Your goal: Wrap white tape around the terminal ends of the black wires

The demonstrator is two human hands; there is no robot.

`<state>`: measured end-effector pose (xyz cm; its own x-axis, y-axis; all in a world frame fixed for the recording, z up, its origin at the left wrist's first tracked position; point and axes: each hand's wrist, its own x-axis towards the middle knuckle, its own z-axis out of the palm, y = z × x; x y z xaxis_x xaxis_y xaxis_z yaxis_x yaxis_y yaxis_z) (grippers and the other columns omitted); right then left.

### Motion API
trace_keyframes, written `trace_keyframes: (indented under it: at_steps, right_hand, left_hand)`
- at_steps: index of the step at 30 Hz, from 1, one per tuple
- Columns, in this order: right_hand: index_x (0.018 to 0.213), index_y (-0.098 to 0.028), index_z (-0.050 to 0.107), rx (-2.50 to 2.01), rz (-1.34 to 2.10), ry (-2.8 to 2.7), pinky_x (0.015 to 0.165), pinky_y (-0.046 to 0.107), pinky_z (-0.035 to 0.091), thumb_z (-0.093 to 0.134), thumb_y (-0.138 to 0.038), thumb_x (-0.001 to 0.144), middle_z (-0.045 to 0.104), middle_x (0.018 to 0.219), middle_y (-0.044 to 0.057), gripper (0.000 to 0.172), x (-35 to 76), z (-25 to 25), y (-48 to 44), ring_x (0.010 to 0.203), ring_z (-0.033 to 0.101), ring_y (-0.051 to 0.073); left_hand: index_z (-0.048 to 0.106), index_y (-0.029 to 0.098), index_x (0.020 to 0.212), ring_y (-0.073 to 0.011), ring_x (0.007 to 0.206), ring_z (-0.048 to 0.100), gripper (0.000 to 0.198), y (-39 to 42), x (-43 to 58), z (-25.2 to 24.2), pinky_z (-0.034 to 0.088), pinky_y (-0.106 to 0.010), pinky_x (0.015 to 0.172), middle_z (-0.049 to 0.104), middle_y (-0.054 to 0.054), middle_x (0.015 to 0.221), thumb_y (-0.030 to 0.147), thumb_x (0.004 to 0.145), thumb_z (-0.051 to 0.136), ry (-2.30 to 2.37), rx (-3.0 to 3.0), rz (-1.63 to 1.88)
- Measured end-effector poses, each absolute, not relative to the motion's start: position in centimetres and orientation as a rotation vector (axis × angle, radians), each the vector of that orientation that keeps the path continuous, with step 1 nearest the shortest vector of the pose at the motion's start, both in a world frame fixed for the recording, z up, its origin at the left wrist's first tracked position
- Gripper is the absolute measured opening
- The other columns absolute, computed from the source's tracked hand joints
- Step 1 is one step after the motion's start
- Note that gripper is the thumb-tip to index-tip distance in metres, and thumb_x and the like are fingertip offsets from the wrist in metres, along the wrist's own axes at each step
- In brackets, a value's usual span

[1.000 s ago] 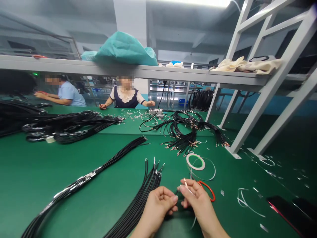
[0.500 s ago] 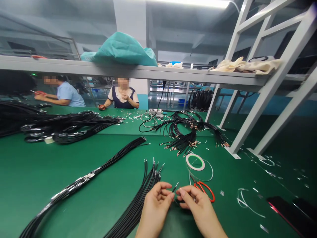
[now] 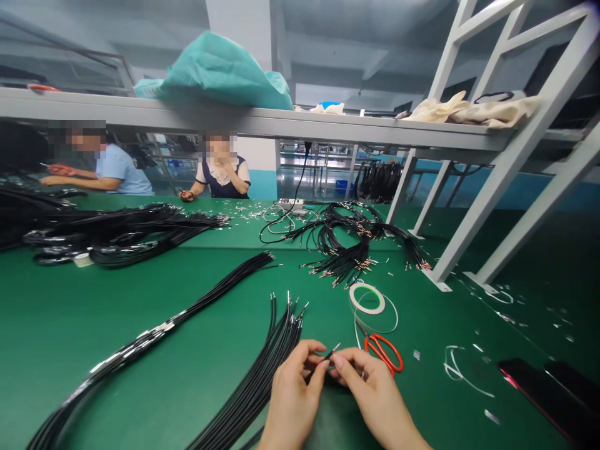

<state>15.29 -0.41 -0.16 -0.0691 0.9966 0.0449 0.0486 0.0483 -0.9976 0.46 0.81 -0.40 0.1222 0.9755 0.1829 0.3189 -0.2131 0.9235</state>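
Note:
My left hand (image 3: 295,394) is closed in a pinch on a black cable (image 3: 330,354), just behind its bare silvery tip. The fingers of my right hand (image 3: 370,390) press together against the same cable end from the other side. Whether anything small sits between those fingertips is hidden. Left of my hands lies a bundle of black cables (image 3: 253,387), with stripped ends pointing away from me. Red-handled scissors (image 3: 385,355) rest just beyond my right hand, touching a white ring-shaped roll (image 3: 367,298) with a thin pale strand trailing from it.
A second cable bundle (image 3: 182,315) stretches across the green table at left. Coiled black cables (image 3: 344,240) lie farther back, near a white power strip (image 3: 290,204). Grey shelf legs (image 3: 487,187) stand at right, near a dark phone (image 3: 539,394). Two people sit opposite.
My right fingers have closed in on the cable end, and the gap between my hands has shrunk. The cable tip tilts more to the right. The view has shifted slightly.

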Motion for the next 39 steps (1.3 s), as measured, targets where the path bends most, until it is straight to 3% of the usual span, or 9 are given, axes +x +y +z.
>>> trace_keyframes:
  at_steps: [12,19,27,39]
  right_hand:
    - [0.087,-0.014,0.069,-1.201,1.213,-1.248,0.069,0.028,0.047,0.057,-0.044,0.085,0.068,0.076,0.006,0.033,15.1,-0.3,-0.3,0.073,0.063,0.019]
    - [0.084,-0.014,0.068,-1.203,1.213,-1.231,0.067,0.027,0.047,0.057,-0.044,0.086,0.067,0.075,0.004,0.032,15.0,-0.3,-0.2,0.070,0.062,0.018]
    - [0.083,-0.014,0.067,-1.230,1.177,-1.255,0.065,0.027,0.046,0.055,-0.044,0.087,0.066,0.074,0.004,0.033,15.0,-0.1,-0.2,0.069,0.062,0.019]
    - [0.078,-0.015,0.066,-1.250,1.157,-1.234,0.064,0.025,0.045,0.055,-0.044,0.086,0.064,0.070,0.002,0.032,14.9,0.0,-0.3,0.066,0.061,0.017]
  left_hand:
    - [0.058,0.026,0.101,-0.0142,0.082,0.064,0.015,0.8,0.4,-1.4,0.050,-0.025,0.074,0.067,0.000,0.094,0.023,0.088,0.052,1.295,1.902,1.115]
    - [0.058,0.025,0.098,-0.0145,0.079,0.063,0.014,0.6,0.4,-1.1,0.050,-0.024,0.073,0.065,-0.001,0.087,0.023,0.092,0.046,1.281,2.100,1.111]
    - [0.058,0.030,0.111,-0.0131,0.073,0.062,0.026,0.4,0.2,-0.5,0.050,-0.022,0.068,0.061,-0.001,0.084,0.022,0.094,0.041,1.289,2.233,1.032]
    - [0.057,0.024,0.093,-0.0129,0.074,0.064,0.012,0.4,0.6,-1.1,0.051,-0.021,0.069,0.065,0.000,0.083,0.021,0.091,0.046,1.315,2.128,1.160]
